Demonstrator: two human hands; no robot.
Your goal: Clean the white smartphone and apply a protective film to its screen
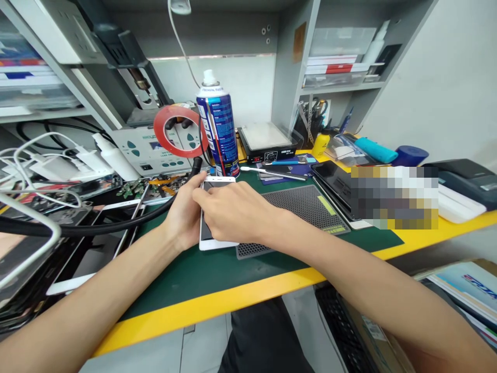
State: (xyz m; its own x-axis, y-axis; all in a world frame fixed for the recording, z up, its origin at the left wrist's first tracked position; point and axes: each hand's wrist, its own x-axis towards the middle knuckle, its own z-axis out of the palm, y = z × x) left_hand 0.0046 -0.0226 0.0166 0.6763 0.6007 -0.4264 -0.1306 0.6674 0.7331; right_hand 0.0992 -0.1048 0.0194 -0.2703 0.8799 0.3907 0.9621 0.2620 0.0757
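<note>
My 2 hands hide most of the white phone (213, 242), leaving only its 2 ends showing: my left hand (185, 213) clasps its left edge, and my right hand (235, 211) lies over the screen, though I cannot tell its grip. The phone lies flat on the green mat (194, 272), its long axis pointing away toward the spray can (218, 129), with a black hose (116, 224) just to its left.

Spray can (218, 129) and tape roll (176, 132) stand behind the phone (212, 239); green mat (186, 274) (nearer) open.
</note>
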